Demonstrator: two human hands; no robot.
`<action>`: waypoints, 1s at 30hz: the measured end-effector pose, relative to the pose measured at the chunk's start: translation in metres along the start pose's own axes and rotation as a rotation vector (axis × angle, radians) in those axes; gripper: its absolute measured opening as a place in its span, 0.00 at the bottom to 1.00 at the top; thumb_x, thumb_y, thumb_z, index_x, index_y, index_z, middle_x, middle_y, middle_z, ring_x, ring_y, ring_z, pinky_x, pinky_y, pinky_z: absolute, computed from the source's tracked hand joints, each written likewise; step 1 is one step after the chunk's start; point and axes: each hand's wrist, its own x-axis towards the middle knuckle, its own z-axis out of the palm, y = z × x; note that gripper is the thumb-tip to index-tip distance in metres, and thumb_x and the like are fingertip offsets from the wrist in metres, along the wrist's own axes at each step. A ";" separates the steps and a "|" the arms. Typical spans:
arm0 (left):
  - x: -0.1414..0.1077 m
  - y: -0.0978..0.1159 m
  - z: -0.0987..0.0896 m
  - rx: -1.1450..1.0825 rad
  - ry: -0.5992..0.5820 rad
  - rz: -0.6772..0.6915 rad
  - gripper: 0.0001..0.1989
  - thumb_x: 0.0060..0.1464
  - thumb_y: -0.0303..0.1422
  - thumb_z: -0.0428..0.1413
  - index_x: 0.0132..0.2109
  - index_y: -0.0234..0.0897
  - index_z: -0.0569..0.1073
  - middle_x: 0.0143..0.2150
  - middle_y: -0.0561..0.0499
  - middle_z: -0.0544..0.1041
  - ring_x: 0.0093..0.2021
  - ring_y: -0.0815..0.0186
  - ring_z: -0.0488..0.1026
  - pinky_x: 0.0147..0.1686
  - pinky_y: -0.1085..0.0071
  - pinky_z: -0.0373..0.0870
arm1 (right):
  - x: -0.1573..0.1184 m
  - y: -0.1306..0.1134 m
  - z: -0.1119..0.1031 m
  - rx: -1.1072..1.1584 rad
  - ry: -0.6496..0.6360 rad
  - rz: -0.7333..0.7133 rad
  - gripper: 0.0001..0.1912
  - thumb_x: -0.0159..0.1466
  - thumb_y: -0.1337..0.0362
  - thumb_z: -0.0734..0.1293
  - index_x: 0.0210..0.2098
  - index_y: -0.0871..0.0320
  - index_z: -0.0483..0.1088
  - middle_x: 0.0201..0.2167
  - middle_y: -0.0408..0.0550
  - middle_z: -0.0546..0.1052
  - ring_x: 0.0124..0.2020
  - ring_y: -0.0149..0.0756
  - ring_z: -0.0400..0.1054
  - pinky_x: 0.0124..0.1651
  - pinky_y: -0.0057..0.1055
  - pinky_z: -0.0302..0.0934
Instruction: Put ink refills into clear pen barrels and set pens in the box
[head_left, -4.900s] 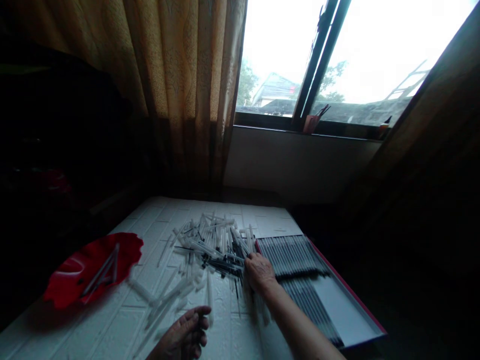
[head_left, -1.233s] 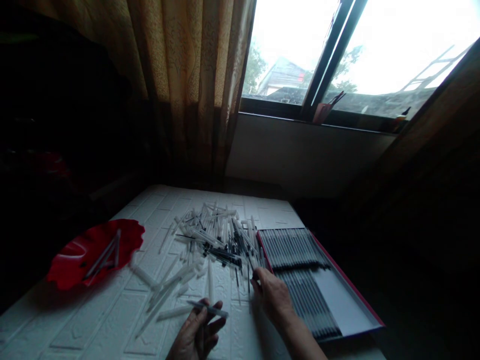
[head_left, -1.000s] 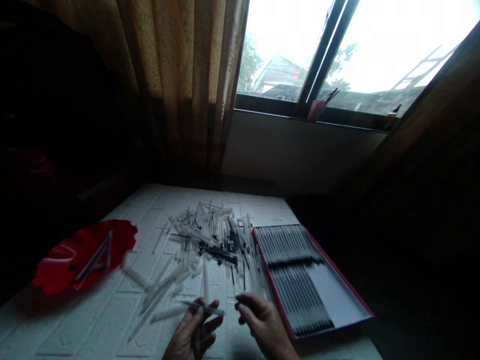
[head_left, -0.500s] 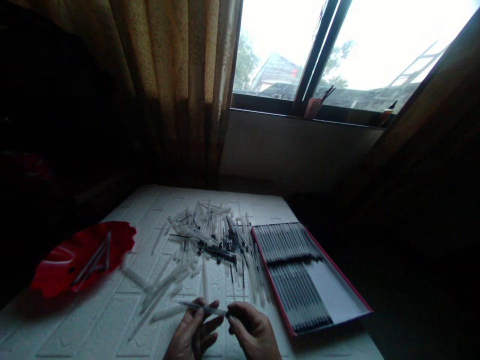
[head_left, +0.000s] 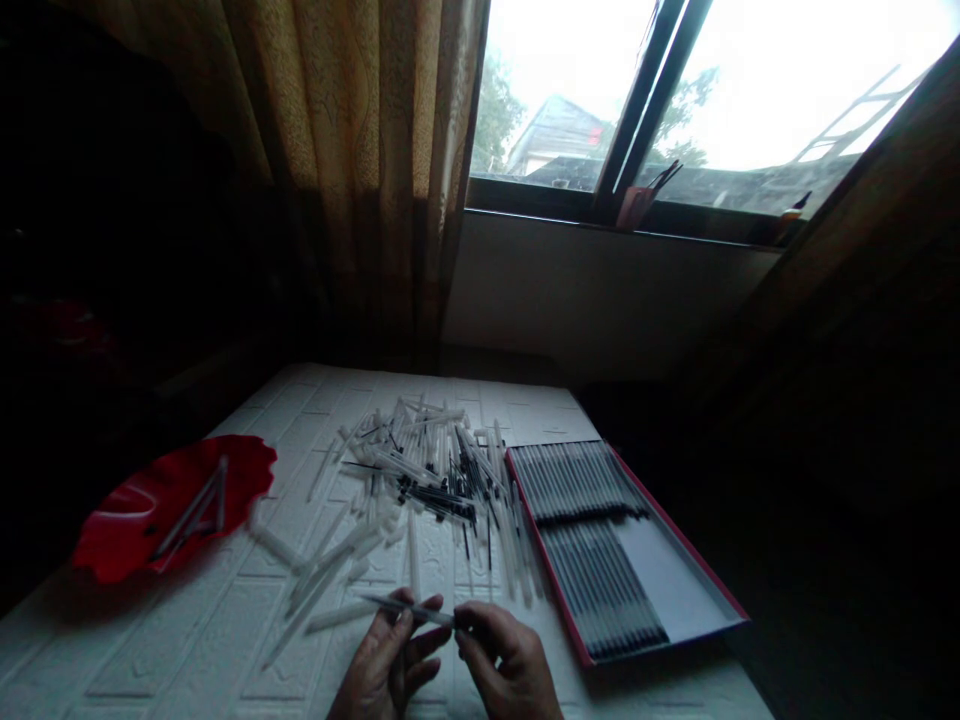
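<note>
A translucent pen (head_left: pixel 429 615) with a dark refill inside lies across my fingers at the front of the table. My left hand (head_left: pixel 386 655) grips its barrel between thumb and fingers, the thin tip pointing left. At the other end, my right hand (head_left: pixel 504 655) pinches the pen's tail with thumb and forefinger; the end itself is mostly hidden by the fingertips. Beyond my hands spreads a pile of clear pen barrels (head_left: pixel 412 463), mixed with dark refills (head_left: pixel 439 498) and small black parts. Right of them, a shallow red-edged box (head_left: pixel 686 600) holds two rows of pens (head_left: pixel 604 590).
On the left stands a red wavy-rimmed dish (head_left: pixel 112 545) with a few thin pen pieces in it. The table (head_left: pixel 180 640) has a white brick-pattern cover. Behind it hang curtains (head_left: pixel 360 150) beside a window, with a small holder (head_left: pixel 634 207) on the sill.
My right fingertips have closed over the dark piece that showed at the pen's end. The view has shifted slightly; the pile, box and dish look unchanged.
</note>
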 end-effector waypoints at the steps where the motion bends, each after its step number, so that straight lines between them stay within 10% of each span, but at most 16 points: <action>1: 0.000 0.000 0.000 0.003 0.001 -0.004 0.20 0.46 0.33 0.64 0.45 0.43 0.66 0.44 0.48 0.80 0.43 0.57 0.78 0.30 0.74 0.71 | 0.001 -0.002 -0.002 -0.059 0.000 -0.064 0.14 0.62 0.54 0.63 0.35 0.57 0.75 0.27 0.49 0.79 0.26 0.35 0.73 0.30 0.26 0.68; 13: -0.001 0.000 0.002 0.009 -0.004 0.021 0.20 0.46 0.32 0.64 0.45 0.41 0.65 0.44 0.46 0.79 0.43 0.55 0.78 0.30 0.72 0.72 | 0.009 -0.019 -0.011 -0.366 0.000 -0.426 0.14 0.69 0.62 0.56 0.38 0.57 0.72 0.28 0.50 0.81 0.29 0.36 0.77 0.31 0.24 0.69; 30: 0.001 -0.004 -0.001 0.058 -0.049 0.037 0.22 0.45 0.36 0.65 0.44 0.42 0.64 0.42 0.49 0.80 0.39 0.58 0.79 0.30 0.72 0.72 | 0.012 -0.013 -0.006 -0.731 -0.051 -0.400 0.32 0.72 0.58 0.44 0.17 0.56 0.64 0.12 0.43 0.69 0.13 0.29 0.66 0.20 0.26 0.50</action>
